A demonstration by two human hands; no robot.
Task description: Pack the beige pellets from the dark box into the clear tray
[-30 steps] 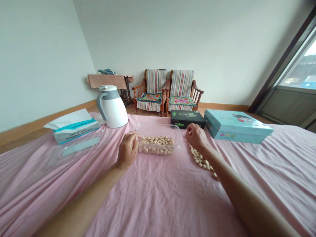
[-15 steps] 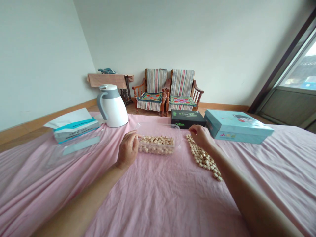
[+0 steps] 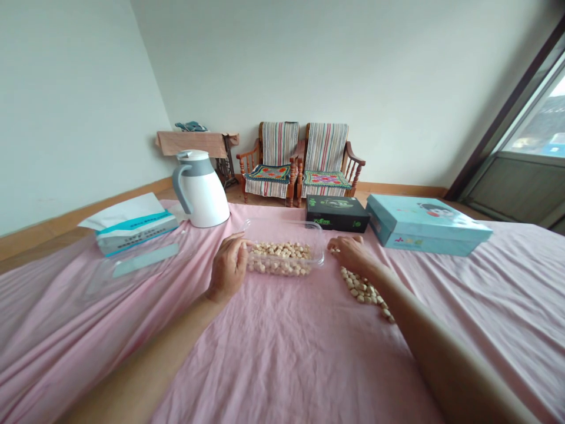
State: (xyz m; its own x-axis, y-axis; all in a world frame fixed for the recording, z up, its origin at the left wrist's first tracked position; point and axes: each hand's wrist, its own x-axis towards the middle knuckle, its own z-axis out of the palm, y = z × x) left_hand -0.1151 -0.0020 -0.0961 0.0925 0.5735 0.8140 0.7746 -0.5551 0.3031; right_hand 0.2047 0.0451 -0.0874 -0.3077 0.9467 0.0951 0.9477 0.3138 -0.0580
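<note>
A clear plastic box (image 3: pixel 318 257) stands on the pink cloth, partly filled with small beige nut-like pieces (image 3: pixel 278 252). At its left end my left hand (image 3: pixel 229 265) is closed on the box's rim, thumb toward the top. Just beyond the right end, my right hand (image 3: pixel 351 252) is low over the cloth with curled fingers; a few beige pieces show at its fingertips. Below that hand and beside the forearm lies a loose band of the same pieces (image 3: pixel 364 291), partly covered by the wrist.
Behind the right hand are a black box (image 3: pixel 338 221) and a light blue box (image 3: pixel 432 235). A white jug (image 3: pixel 205 200) and a tissue pack (image 3: pixel 135 229) stand at the left, with a clear plastic lid (image 3: pixel 145 262) in front. Two chairs (image 3: pixel 304 159) are farther back.
My right hand has moved left and slightly nearer, from the far end of the loose pieces toward the box, with a few pieces at its fingertips. My left hand stays put.
</note>
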